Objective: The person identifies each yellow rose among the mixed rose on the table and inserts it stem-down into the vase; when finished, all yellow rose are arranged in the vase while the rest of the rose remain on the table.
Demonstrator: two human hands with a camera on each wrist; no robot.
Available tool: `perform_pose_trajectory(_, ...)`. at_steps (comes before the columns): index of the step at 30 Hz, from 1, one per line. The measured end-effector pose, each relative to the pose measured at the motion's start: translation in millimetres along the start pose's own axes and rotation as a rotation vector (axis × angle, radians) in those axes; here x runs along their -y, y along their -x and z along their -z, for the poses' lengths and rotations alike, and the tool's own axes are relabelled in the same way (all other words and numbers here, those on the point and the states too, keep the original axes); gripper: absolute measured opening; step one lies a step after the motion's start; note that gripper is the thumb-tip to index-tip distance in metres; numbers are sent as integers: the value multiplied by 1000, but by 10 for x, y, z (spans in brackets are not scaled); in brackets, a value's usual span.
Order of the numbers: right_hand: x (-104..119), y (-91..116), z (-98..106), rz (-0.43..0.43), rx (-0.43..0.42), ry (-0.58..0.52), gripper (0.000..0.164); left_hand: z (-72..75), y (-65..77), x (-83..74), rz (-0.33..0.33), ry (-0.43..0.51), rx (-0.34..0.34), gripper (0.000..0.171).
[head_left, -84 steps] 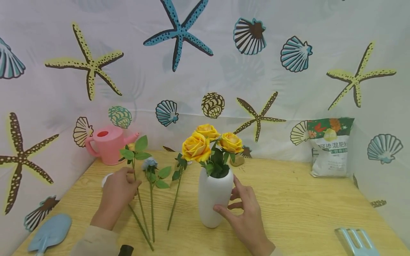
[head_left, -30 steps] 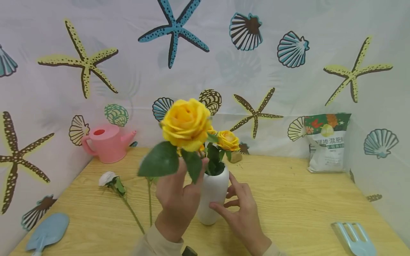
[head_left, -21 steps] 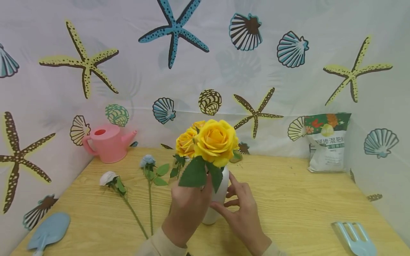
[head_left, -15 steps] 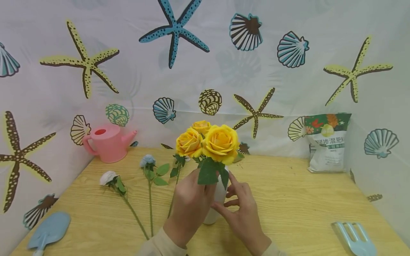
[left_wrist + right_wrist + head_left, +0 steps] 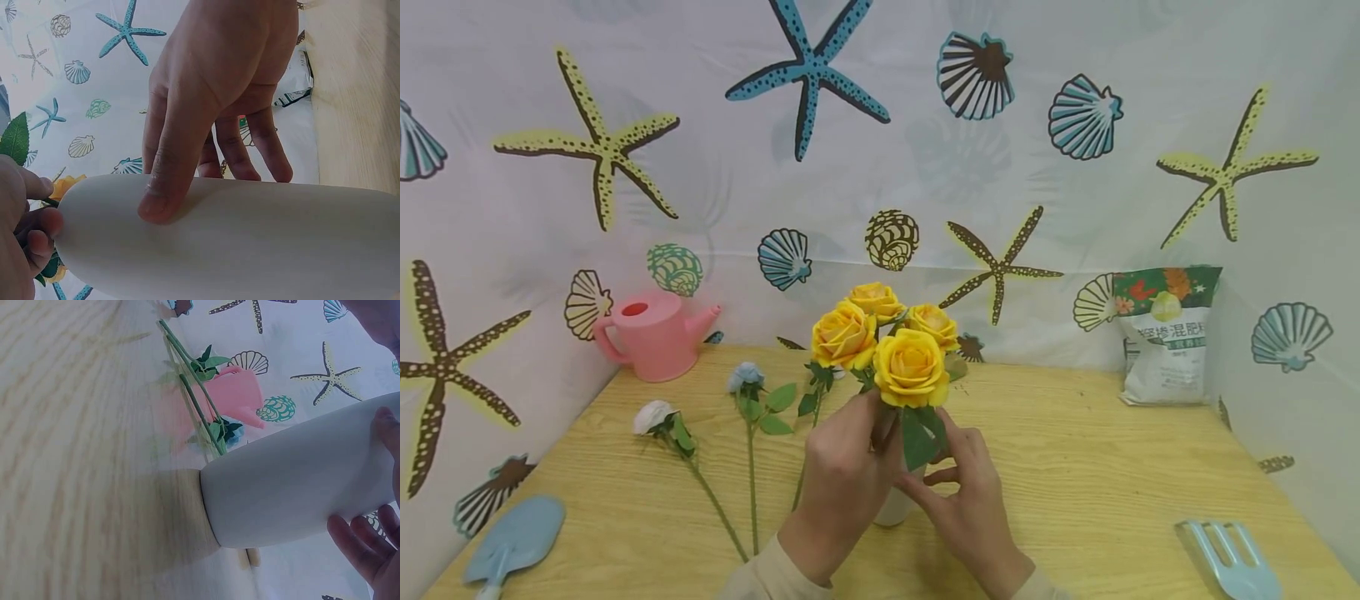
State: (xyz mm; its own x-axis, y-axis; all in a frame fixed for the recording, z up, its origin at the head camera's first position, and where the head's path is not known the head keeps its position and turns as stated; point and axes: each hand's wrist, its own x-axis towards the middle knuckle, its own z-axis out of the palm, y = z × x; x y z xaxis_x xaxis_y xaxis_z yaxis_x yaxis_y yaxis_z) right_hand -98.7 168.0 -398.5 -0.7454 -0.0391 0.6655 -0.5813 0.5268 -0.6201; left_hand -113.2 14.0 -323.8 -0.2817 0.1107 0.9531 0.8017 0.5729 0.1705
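Note:
In the head view my left hand (image 5: pixel 850 475) pinches a yellow rose (image 5: pixel 912 368) just below its bloom, close over the mouth of a white vase (image 5: pixel 891 508). A dark green leaf (image 5: pixel 917 437) hangs below this bloom. Three other yellow roses (image 5: pixel 844 335) stand in the vase behind it. My right hand (image 5: pixel 970 492) holds the upright vase from the right, thumb in front. The left wrist view has the right thumb pressed to the vase wall (image 5: pixel 262 244), with the left fingers (image 5: pixel 40 247) at its rim. The vase base rests on the table in the right wrist view.
Left of the vase lie a white rose (image 5: pixel 655 418), a blue flower (image 5: pixel 747 379) and another stem (image 5: pixel 808 450). A pink watering can (image 5: pixel 658 337) stands behind them. A blue shovel (image 5: pixel 516 537) lies front left, a blue fork (image 5: pixel 1236 562) front right, and a fertilizer bag (image 5: pixel 1168 342) back right.
My left hand has lifted the yellow rose from the stems on the left, carried it right to the vase and lowered it. My right hand has kept hold of the vase.

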Motion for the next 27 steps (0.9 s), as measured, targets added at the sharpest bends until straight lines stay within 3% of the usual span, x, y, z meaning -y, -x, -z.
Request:
perform_pose_trajectory(7,-14,7,-18,28,-3,-6,92,4,-6,12,-19,25,-23,18)
perform_pose_trajectory(16,-39,-3,-32,117,-25,3,93,53,-23,28,-2,-62,2,20)
perform_pose_trajectory(27,-84,7,6,71,-7,46,97,116,-2,84,-32,2,56,18)
